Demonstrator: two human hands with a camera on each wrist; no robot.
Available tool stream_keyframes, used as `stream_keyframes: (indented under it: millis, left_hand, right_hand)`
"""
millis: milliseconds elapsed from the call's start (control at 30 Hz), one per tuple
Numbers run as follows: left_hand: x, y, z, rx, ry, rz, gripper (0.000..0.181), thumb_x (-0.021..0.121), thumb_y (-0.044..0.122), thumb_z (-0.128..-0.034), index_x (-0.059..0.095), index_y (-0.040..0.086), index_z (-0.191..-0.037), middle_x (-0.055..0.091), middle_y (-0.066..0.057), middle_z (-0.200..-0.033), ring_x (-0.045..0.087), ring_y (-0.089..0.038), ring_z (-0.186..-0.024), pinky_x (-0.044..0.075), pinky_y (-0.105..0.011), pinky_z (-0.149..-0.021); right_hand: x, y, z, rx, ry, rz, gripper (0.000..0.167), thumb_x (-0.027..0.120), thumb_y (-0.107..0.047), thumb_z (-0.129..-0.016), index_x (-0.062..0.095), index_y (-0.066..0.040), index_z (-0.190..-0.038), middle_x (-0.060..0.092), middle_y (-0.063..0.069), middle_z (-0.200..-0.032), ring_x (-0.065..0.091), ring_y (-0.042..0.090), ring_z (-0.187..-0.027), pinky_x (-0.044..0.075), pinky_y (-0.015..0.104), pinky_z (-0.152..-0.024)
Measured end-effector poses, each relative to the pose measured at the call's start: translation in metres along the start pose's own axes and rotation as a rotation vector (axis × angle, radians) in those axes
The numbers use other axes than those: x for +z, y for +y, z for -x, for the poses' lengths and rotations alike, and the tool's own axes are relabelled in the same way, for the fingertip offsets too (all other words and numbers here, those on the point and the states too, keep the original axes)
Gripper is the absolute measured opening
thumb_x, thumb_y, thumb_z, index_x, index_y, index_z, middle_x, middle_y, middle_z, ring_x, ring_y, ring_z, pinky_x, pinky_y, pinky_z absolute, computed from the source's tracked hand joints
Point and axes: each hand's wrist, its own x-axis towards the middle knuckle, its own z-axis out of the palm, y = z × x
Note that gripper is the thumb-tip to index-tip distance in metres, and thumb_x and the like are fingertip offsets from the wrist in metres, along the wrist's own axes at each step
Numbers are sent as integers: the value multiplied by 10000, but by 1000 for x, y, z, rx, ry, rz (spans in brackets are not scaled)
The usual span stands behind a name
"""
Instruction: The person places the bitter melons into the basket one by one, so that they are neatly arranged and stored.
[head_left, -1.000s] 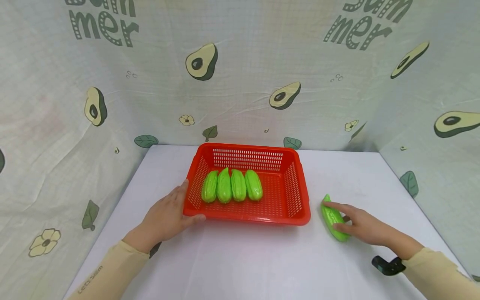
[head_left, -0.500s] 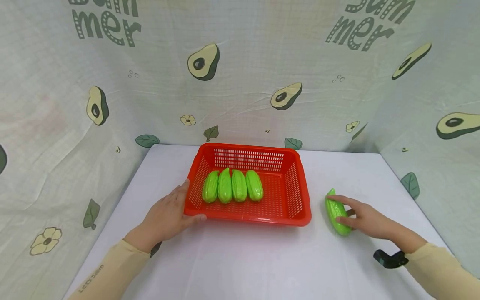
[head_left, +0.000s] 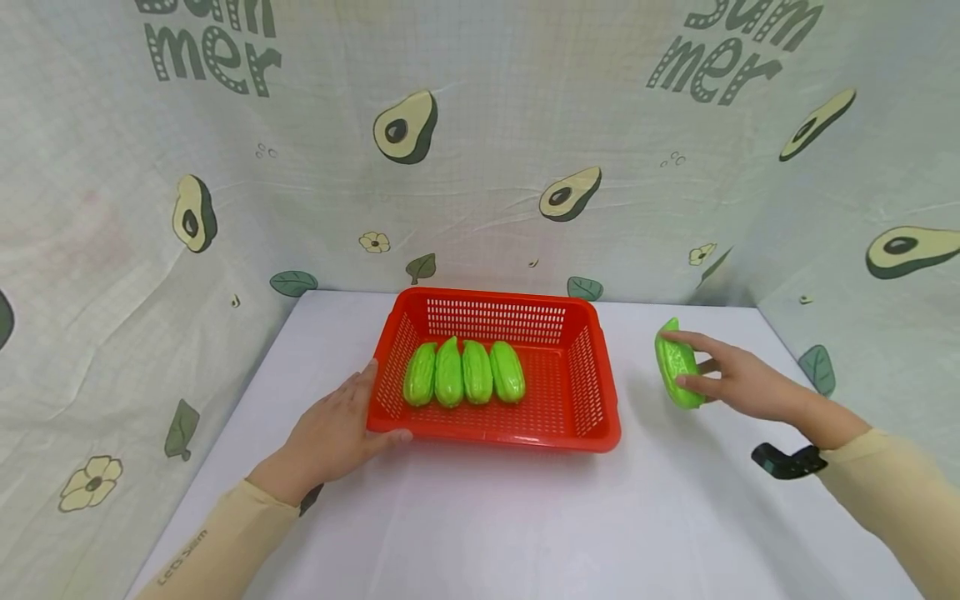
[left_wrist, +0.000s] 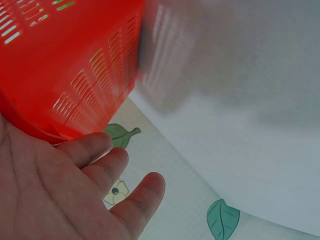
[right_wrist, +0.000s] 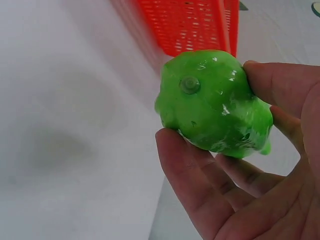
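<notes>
A glossy, lumpy green bitter melon [head_left: 677, 367] is held by my right hand [head_left: 738, 379] above the table, right of the red basket [head_left: 495, 439]. In the right wrist view its blunt end [right_wrist: 205, 100] faces the camera, pinched between thumb and fingers. Inside the basket, on its left side, several similar bitter melons [head_left: 448, 375] lie side by side. My left hand [head_left: 330, 429] rests against the basket's front left corner, fingers extended along the side and thumb by the front rim. In the left wrist view, the left hand's fingers [left_wrist: 142, 202] are loosely straight beside the basket wall.
The basket stands on a white-covered table [head_left: 487, 525]. A cloth backdrop [head_left: 480, 108] printed with avocados and leaves surrounds the table at the back and both sides. Bare basket floor [head_left: 551, 383] shows right of the bitter melons.
My right hand has gripped the bitter melon and lifted it off the table, moving it up and away from me. The left hand and basket have stayed put.
</notes>
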Motion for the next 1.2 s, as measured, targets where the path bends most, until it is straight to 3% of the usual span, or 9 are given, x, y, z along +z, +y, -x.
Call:
stream_keyframes:
  millis: [200, 400, 567, 867, 1200]
  left_hand:
    - [0, 0, 0, 1, -1, 1, 1263, 431, 881, -778, 133, -65, -1560, 298, -254, -1568, 330, -441, -1406, 367, -554, -1081]
    - [1, -1, 0, 2, -2, -2, 1267, 421, 887, -775, 128, -61, -1562, 296, -252, -1569, 324, -437, -1411, 366, -550, -1083]
    - [1, -1, 1, 2, 1, -2, 1266, 424, 885, -777, 129, -63, -1561, 305, -258, -1563, 329, -443, -1406, 366, -552, -1083]
    - [2, -1, 0, 15, 7, -5, 1256, 435, 874, -787, 137, -72, -1557, 298, -259, -1565, 336, -445, -1402, 368, -546, -1083]
    - [1, 0, 0, 3, 3, -3, 1257, 451, 870, -785, 133, -68, -1559, 315, -266, -1555, 340, -442, -1401, 376, -551, -1076]
  right_hand:
    - [-15, -23, -18, -50, -9, -48, 720, 689, -208, -965, 305, -191, -1574, 430, 219, -1389, 586, 421, -1105, 600, 373, -710]
    - [-15, -50, -38, -88, -55, -86, 700, 686, -201, -965, 328, -219, -1566, 397, 195, -1433, 559, 427, -1136, 593, 394, -740]
    - [-8, -67, -57, -137, -103, -146, 693, 677, -187, -968, 328, -222, -1566, 382, 190, -1452, 545, 426, -1164, 592, 393, -753]
    - [8, -89, -88, -151, -177, -225, 682, 677, -126, -963, 345, -200, -1554, 409, 211, -1409, 600, 389, -1094, 595, 442, -766]
    - [33, -92, -116, -143, -263, -210, 680, 697, -158, -950, 361, -181, -1540, 459, 191, -1308, 609, 310, -1001, 585, 420, -796]
